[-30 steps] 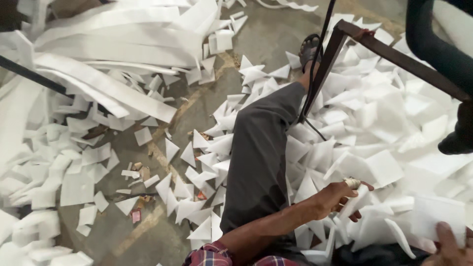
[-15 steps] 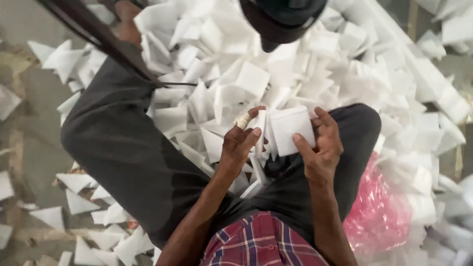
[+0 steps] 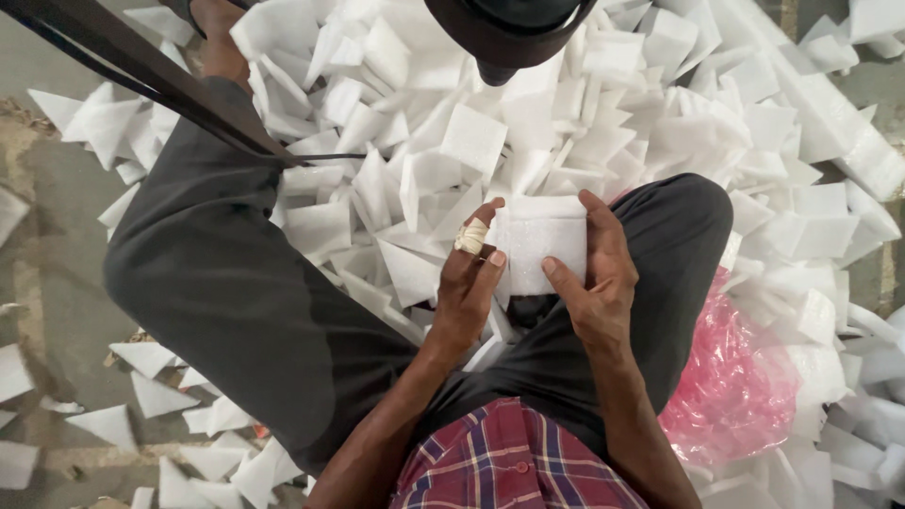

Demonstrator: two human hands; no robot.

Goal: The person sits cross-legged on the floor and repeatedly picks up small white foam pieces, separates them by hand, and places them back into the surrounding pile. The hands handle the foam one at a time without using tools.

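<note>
A white square foam piece [image 3: 542, 240] is held between both hands above my lap. My left hand [image 3: 468, 292] grips its left edge; one finger wears a pale bandage. Along the right edge and lower corner, my right hand [image 3: 596, 283] closes on the same piece. Around and beyond the hands lies a big heap of white foam offcuts [image 3: 424, 141]. I sit with dark grey trousers [image 3: 245, 302] spread and a plaid shirt [image 3: 514, 462] at the bottom.
A pink plastic bag [image 3: 735, 377] lies by my right thigh. A dark bar [image 3: 141, 66] crosses the upper left. A dark rounded object [image 3: 504, 33] hangs at top centre. Scattered foam triangles [image 3: 151, 396] dot the concrete floor at left.
The view swung from the floor at left to my lap. Both hands came together on one foam square, which now sits flatter between them.
</note>
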